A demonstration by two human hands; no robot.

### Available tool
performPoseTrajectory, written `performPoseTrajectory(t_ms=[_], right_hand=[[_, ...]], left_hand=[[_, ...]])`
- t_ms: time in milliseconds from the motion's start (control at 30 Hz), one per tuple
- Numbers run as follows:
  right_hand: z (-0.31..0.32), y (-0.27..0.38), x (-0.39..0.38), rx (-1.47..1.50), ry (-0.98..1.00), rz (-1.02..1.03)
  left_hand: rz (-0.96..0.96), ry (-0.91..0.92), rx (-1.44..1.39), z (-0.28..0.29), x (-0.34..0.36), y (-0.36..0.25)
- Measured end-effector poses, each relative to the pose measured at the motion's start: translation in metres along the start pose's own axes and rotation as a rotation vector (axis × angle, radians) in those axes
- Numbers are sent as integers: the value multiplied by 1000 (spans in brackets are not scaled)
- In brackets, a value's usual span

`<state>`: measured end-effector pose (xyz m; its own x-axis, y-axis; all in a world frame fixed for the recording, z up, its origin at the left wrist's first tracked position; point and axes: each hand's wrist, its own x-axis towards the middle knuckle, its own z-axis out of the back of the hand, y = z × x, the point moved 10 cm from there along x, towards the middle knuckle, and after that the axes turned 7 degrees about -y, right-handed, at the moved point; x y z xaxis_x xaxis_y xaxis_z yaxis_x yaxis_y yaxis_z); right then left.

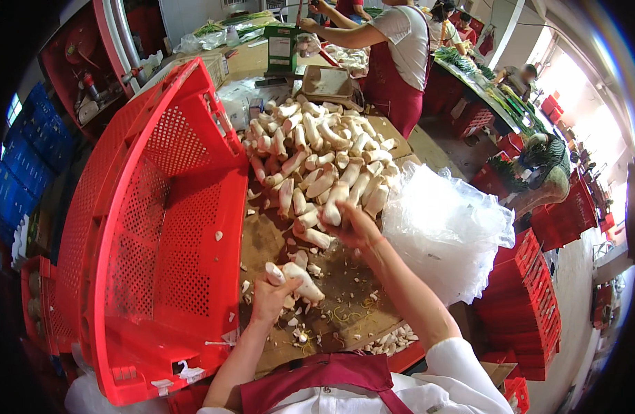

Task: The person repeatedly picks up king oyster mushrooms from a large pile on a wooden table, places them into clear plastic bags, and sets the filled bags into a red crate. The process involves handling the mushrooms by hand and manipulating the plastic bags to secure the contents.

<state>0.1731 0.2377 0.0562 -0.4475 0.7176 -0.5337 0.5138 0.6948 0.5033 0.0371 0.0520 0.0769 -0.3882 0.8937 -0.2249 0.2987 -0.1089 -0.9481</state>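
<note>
The left hand is closed around two pale, smooth, club-shaped mushrooms above the brown, scrap-strewn bench. Beyond it, the right hand grips one thick white stem at the near edge of a heaped mushroom pile. A perforated red plastic crate stands tilted left of the left hand; crinkled clear plastic bags lie right of the right hand.

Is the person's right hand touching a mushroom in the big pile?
Touching. The head view shows the right hand with fingers closed around a white mushroom at the near edge of the pile, no gap between them.
</note>
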Motion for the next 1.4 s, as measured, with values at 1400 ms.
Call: performPoseTrajectory(t_ms=[1400], right_hand=[[203, 22, -267, -2008, -256, 176]], left_hand=[[30, 163, 1209, -4, 67, 76]])
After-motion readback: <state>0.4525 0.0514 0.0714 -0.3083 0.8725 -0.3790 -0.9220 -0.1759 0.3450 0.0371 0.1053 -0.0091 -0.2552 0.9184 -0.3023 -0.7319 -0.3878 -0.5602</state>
